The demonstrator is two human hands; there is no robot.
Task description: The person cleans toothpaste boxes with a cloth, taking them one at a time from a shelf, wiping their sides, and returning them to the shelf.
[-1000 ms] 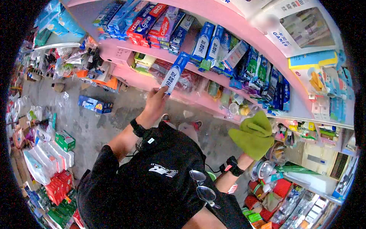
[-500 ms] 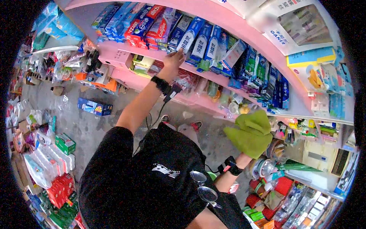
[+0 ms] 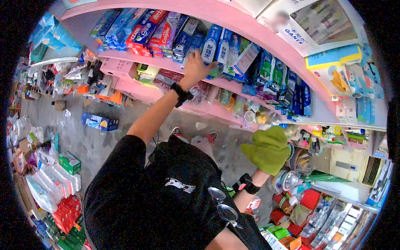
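Note:
My left hand (image 3: 196, 68) is at the front edge of a pink shelf, its fingers and thumb spread against the lower ends of upright toothpaste boxes. A blue and white toothpaste box (image 3: 211, 43) stands just beside my fingers, with a similar one to its right. Whether the fingertips grip a box cannot be made out. A green cloth (image 3: 266, 150) drapes over my right hand, which holds it below the shelf at the right. The cloth hides the fingers of that hand; only the wrist, with a black band, shows.
More toothpaste boxes (image 3: 164, 33) fill the pink shelf (image 3: 158, 60) to both sides. A blue carton (image 3: 100, 121) lies on the grey floor. Packaged goods are piled at the left, and a white box (image 3: 308, 27) stands on the upper ledge. Glasses hang at my shirt collar.
My left hand has spread its fingers and moved slightly right along the boxes. The view has shifted a little; the cloth stays in my right hand.

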